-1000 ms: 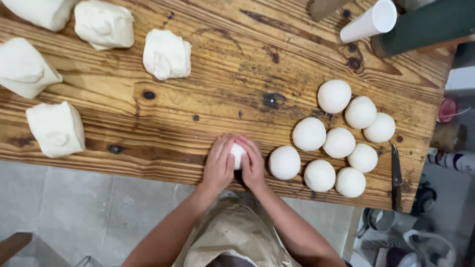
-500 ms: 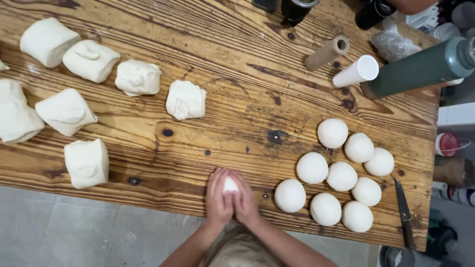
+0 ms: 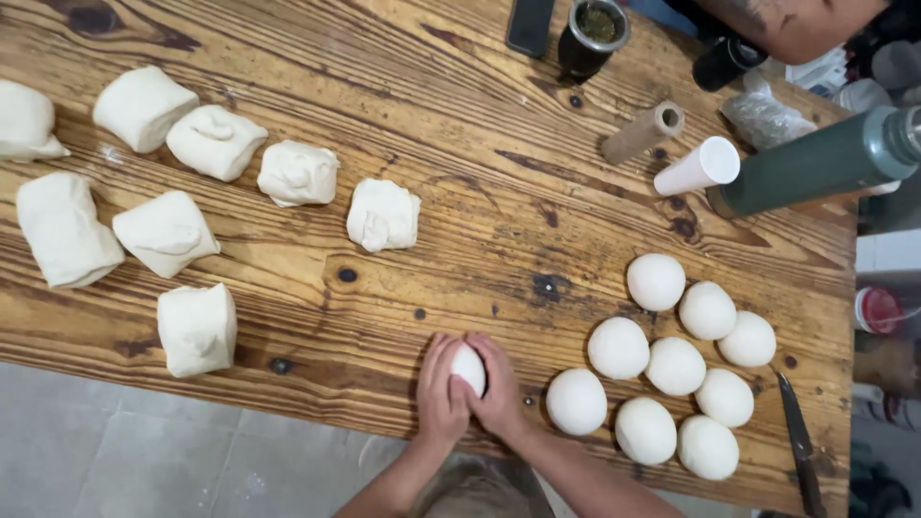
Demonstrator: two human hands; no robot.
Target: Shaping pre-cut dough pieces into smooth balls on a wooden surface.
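Note:
My left hand (image 3: 439, 391) and my right hand (image 3: 501, 386) cup a small white dough ball (image 3: 468, 368) between them on the wooden table (image 3: 499, 192), near its front edge. To the right lies a cluster of several smooth round dough balls (image 3: 675, 365). Far to the left sit several rough, squarish dough pieces (image 3: 197, 328), the nearest to my hands being one at mid-table (image 3: 383, 214).
A knife (image 3: 798, 443) lies at the table's right edge. At the back right stand a green flask (image 3: 815, 168) on its side, a white roll (image 3: 698, 167), a cardboard tube (image 3: 644, 132), a dark cup (image 3: 593, 34) and a phone (image 3: 531, 25). Another person's arm (image 3: 787, 24) shows top right.
The view has shifted so more of the table's back and left shows. My hands stay cupped round the same dough ball at the front edge.

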